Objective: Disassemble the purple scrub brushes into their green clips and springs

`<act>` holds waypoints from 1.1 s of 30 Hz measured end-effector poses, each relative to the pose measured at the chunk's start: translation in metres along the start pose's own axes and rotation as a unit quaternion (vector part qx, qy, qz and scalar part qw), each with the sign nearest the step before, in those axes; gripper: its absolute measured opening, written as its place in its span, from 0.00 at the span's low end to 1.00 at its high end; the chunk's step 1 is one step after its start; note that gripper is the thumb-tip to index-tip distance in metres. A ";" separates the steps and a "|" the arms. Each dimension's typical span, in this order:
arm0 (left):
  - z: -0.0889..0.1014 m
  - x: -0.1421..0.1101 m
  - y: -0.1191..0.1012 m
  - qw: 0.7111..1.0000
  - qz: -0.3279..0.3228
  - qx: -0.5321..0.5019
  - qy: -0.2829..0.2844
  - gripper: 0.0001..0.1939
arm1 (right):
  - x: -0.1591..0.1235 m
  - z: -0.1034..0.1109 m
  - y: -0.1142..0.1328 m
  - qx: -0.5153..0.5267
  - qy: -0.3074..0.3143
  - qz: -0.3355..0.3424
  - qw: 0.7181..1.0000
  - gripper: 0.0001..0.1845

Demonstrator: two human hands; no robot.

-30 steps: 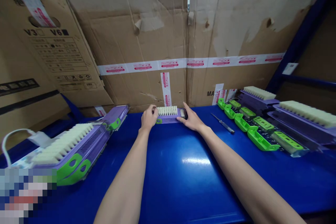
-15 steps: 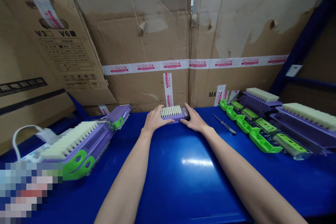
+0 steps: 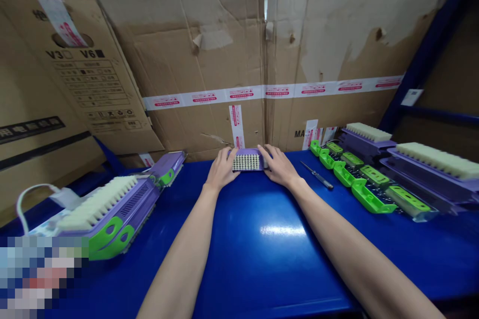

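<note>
A purple brush head (image 3: 247, 161) with rows of cream bristles is at the far side of the blue table, its bristles facing me. My left hand (image 3: 222, 169) grips its left end, fingers over the top and thumb along the lower edge. At its right end, my right hand (image 3: 277, 165) holds it the same way. The fingers cover both ends of the brush head. A screwdriver (image 3: 317, 175) lies on the table to the right of my right hand.
Bright green clips (image 3: 368, 197) and green-topped clear parts (image 3: 409, 201) form rows at the right. Beyond them stand purple brush units (image 3: 436, 177). More purple and green brush units (image 3: 112, 214) and a white cable (image 3: 23, 199) are at left. Cardboard (image 3: 194, 70) walls the back.
Both hands have tipped the brush head, so its bristles now point toward me instead of upward. The whole view has shifted slightly.
</note>
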State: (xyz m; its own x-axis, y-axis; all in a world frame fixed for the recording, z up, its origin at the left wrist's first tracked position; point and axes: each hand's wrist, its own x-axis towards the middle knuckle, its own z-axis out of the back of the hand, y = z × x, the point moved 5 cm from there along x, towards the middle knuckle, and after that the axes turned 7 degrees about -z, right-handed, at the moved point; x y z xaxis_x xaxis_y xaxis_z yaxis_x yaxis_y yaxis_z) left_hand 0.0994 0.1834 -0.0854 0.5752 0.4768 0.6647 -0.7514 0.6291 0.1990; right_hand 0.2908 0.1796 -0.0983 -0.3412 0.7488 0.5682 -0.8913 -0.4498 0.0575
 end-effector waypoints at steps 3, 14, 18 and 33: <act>-0.002 0.001 -0.002 1.000 -0.005 0.005 0.015 0.39 | 0.002 0.002 0.007 -0.022 -0.007 0.017 1.000 0.45; 0.000 -0.003 0.012 1.000 -0.011 0.004 0.016 0.35 | 0.000 0.003 0.002 0.069 0.013 0.019 0.997 0.49; -0.002 -0.006 0.013 0.999 0.030 0.013 0.038 0.33 | -0.006 0.000 -0.016 0.156 -0.001 -0.103 0.982 0.50; 0.000 -0.006 0.010 0.997 0.064 0.015 0.035 0.33 | -0.011 -0.017 -0.022 0.097 0.144 -0.207 0.963 0.45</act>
State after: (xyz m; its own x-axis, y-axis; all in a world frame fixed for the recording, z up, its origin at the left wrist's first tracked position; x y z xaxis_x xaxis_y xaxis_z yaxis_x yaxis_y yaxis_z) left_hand 0.0885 0.1864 -0.0872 0.4941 0.5949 0.6340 -0.8292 0.5417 0.1379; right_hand 0.3094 0.1892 -0.1197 -0.0625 0.9749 0.2136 -0.9056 -0.1454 0.3983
